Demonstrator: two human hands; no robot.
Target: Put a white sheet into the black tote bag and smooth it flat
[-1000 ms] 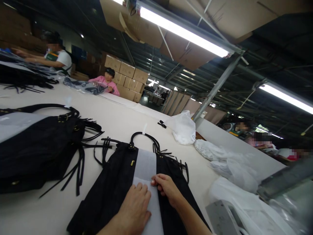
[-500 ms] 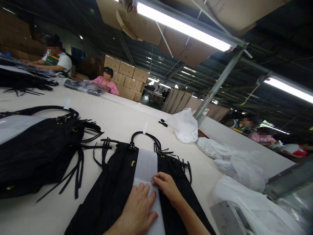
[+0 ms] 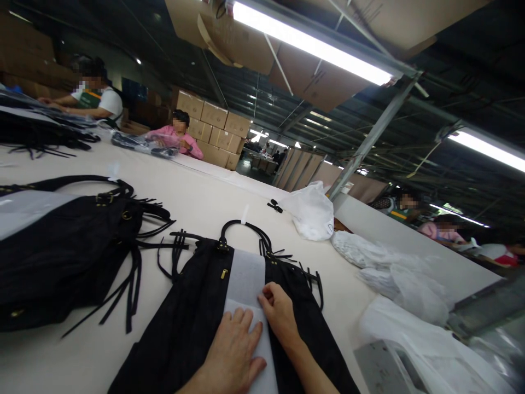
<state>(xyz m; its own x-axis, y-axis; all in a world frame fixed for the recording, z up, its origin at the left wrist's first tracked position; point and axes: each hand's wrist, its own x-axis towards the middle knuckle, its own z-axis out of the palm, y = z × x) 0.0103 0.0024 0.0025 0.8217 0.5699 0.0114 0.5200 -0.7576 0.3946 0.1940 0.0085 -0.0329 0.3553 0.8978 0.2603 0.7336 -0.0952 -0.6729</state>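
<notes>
Since the frame half a second earlier, the right hand [image 3: 281, 312] has moved slightly up the edge of the pale grey-white, thin sheet strip [image 3: 247, 273]; the left hand [image 3: 233, 345] holds its position. Left: spread flat on the strip, grasping nothing. Right: thumb and fingers curled together at the strip's right edge; whether the edge is pinched cannot be told. Strip lies down the middle of the black, soft-fabric bag [image 3: 200, 306] with brass-coloured fittings, flat on the off-white worktop [image 3: 180, 191], right of a similar black bag [image 3: 82, 257]. Assessment: bag probably light and limp, best lifted by its black, looped handle [image 3: 232, 221]; strip likely smooth and easily creased, best taken by its edges.
</notes>
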